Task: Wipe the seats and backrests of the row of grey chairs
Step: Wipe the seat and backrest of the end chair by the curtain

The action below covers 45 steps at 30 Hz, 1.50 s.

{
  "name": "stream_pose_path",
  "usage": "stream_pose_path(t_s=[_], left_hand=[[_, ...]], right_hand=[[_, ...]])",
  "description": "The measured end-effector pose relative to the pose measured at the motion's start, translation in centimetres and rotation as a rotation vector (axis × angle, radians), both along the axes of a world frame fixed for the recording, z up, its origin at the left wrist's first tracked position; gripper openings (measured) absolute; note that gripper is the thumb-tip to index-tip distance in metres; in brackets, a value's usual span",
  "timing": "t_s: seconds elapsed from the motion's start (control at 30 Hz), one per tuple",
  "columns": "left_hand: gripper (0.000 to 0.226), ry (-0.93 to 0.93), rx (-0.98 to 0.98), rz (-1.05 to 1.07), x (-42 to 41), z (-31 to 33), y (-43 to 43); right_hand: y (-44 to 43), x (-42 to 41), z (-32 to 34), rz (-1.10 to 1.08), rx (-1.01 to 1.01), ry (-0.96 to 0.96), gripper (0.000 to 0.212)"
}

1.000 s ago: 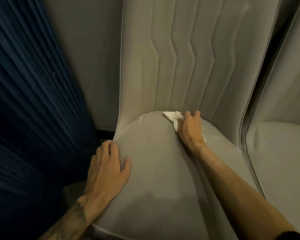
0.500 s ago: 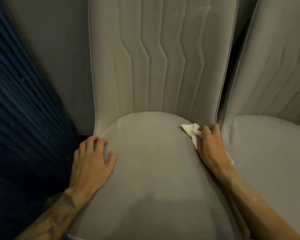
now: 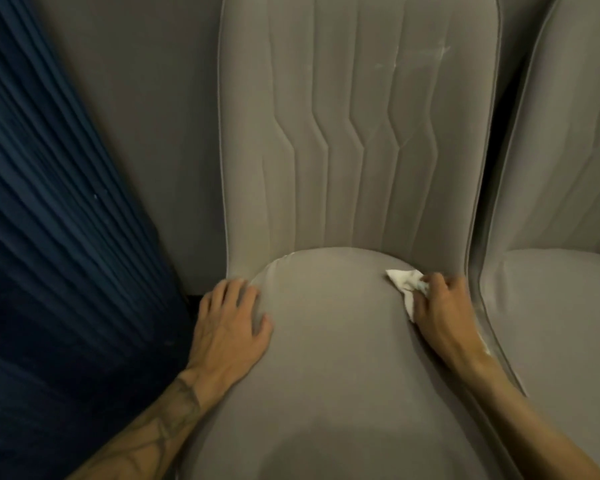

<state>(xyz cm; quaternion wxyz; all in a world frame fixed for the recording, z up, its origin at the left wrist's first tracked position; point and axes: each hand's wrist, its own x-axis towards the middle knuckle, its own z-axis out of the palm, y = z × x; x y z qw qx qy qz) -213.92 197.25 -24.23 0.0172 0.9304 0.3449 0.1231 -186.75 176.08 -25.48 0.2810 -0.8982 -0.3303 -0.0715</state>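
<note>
A grey upholstered chair fills the view, its seat point(image 3: 336, 341) rounded and its backrest point(image 3: 357, 140) stitched with zigzag seams. My right hand point(image 3: 444, 313) grips a small white cloth point(image 3: 404, 284) and presses it on the seat's back right corner, close to the backrest. My left hand point(image 3: 231, 327) lies flat with spread fingers on the seat's left edge. Faint pale streaks show on the upper right of the backrest.
A second grey chair point(image 3: 561, 306) stands tight against the right side, with a narrow dark gap between them. A dark blue pleated curtain point(image 3: 39, 220) hangs at the left. A grey wall point(image 3: 146, 116) is behind.
My right hand has slid the cloth from the middle back of the seat to its right back corner. My left hand has stayed on the left edge. The view has shifted.
</note>
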Motion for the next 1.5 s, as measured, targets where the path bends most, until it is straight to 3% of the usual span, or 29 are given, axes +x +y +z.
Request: stream_pose_path(t_s=[0.13,0.23,0.3,0.47,0.6,0.67,0.83,1.0,1.23,1.37,1.5], left_hand=[[0.044,-0.005,0.025,-0.028,-0.2,-0.9,1.1],[0.043,-0.046,0.02,-0.003,-0.5,-1.9,1.1],[0.043,-0.068,0.012,-0.002,-0.3,-2.1,1.1],[0.043,-0.099,0.001,-0.007,-0.3,-2.3,1.2],[0.052,-0.103,0.011,-0.013,-0.4,-2.0,1.1],[0.054,-0.095,0.009,-0.009,-0.3,-1.9,1.1],[0.045,-0.068,0.043,-0.009,-0.3,-1.8,1.3],[0.042,-0.118,0.172,-0.011,1.2,-0.4,2.6],[0.048,-0.406,0.447,-0.117,6.2,4.3,8.4],[0.051,-0.552,0.544,-0.153,9.7,9.0,12.4],[0.04,-0.659,0.639,-0.173,12.6,11.7,15.1]], right_hand=[[10.4,-2.8,0.5,0.127,0.062,0.113,0.023],[15.8,-6.6,0.3,0.344,0.066,0.124,0.025],[16.3,-6.6,0.1,0.417,0.051,0.083,0.023],[17.7,-5.1,0.4,0.178,0.055,0.093,0.024],[19.5,-11.7,-0.7,0.532,0.065,0.062,0.018],[18.8,-10.5,-0.4,0.598,0.078,0.079,0.018],[18.5,-8.2,-0.3,0.257,0.169,0.092,0.016],[19.5,-9.9,-0.3,0.529,0.113,0.118,0.024],[17.3,-2.3,5.2,0.386,0.247,-0.262,0.031],[15.8,3.7,10.4,0.186,0.288,-0.489,0.029],[13.9,9.1,15.0,-0.04,0.311,-0.719,0.03]])
